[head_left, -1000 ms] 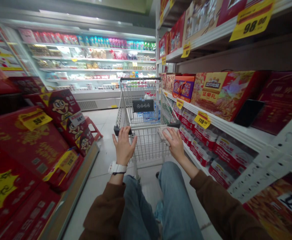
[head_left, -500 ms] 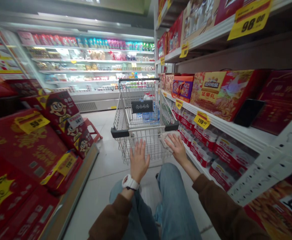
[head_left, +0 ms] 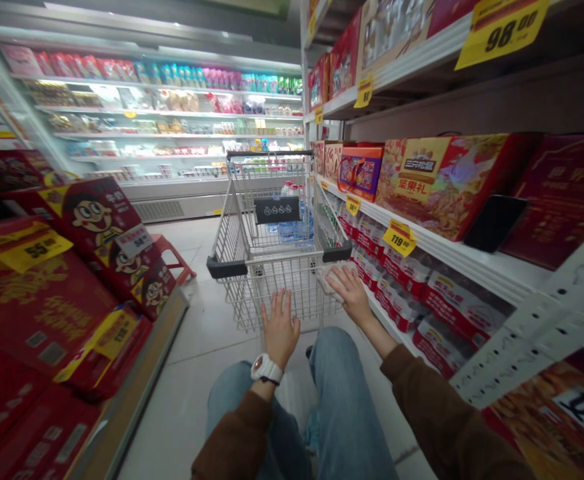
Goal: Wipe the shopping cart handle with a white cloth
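A wire shopping cart (head_left: 278, 212) stands in front of my knees, with black corner guards (head_left: 227, 267) on its near rim. My right hand (head_left: 352, 293) presses a pale cloth (head_left: 324, 276) against the cart's near right corner, just under the guard. Its fingers are spread over the cloth and cover most of it. Fingers stretched and apart, my left hand (head_left: 281, 328) is at the lower wire of the near side with nothing in it. Whether it touches the wire I cannot tell. A white watch (head_left: 267, 368) is on that wrist.
Right of the cart, a shelf holds gift boxes (head_left: 439, 183), a dark phone (head_left: 495, 223) and packs of bottles (head_left: 437, 300). Red boxes (head_left: 27, 300) are stacked on the left, beside a red stool (head_left: 175, 260). A lit refrigerated display (head_left: 172, 120) spans the back.
The view has shifted slightly, so the cart and left-hand boxes sit further left. My left hand is a little lower against the cart. The right hand stays on the cloth at the corner.
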A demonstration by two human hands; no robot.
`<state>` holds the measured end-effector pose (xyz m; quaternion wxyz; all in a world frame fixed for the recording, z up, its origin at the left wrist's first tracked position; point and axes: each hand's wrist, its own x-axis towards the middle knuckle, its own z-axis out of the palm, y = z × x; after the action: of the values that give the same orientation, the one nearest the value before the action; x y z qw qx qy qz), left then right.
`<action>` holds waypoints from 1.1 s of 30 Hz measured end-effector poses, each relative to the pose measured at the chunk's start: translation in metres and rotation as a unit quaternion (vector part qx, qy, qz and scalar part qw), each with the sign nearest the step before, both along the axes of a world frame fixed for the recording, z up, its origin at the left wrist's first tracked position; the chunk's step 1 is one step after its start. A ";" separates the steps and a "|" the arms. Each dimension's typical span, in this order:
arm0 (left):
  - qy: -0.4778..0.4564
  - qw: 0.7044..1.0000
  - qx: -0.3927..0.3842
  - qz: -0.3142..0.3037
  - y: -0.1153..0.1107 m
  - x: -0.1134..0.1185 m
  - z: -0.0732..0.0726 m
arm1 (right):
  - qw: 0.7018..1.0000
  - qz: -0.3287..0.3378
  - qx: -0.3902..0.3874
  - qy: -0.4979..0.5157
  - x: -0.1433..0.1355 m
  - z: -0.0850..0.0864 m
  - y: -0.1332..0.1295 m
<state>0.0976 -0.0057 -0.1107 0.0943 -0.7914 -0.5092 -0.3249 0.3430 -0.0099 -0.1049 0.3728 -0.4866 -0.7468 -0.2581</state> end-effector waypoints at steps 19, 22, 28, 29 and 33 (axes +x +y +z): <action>-0.019 0.999 -0.031 -0.034 0.006 -0.003 0.026 | 1.000 -0.014 -0.012 0.002 -0.017 -0.009 -0.007; -0.016 0.999 -0.030 -0.038 0.006 -0.002 0.027 | 1.000 -0.021 -0.012 0.019 -0.020 0.003 -0.012; -0.019 0.999 -0.025 -0.039 0.004 0.000 0.025 | 0.999 -0.040 0.008 0.013 -0.028 0.007 -0.002; -0.017 0.999 -0.028 -0.040 0.004 0.000 0.026 | 0.999 -0.041 0.003 0.008 -0.029 0.002 -0.002; -0.008 0.998 -0.033 -0.045 0.006 -0.001 0.028 | 0.999 -0.042 -0.024 -0.004 -0.031 -0.008 -0.009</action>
<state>0.0963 0.0000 -0.0824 0.0493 -0.8134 -0.4844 -0.3183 0.3118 -0.0192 -0.1128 0.3471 -0.5249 -0.7333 -0.2575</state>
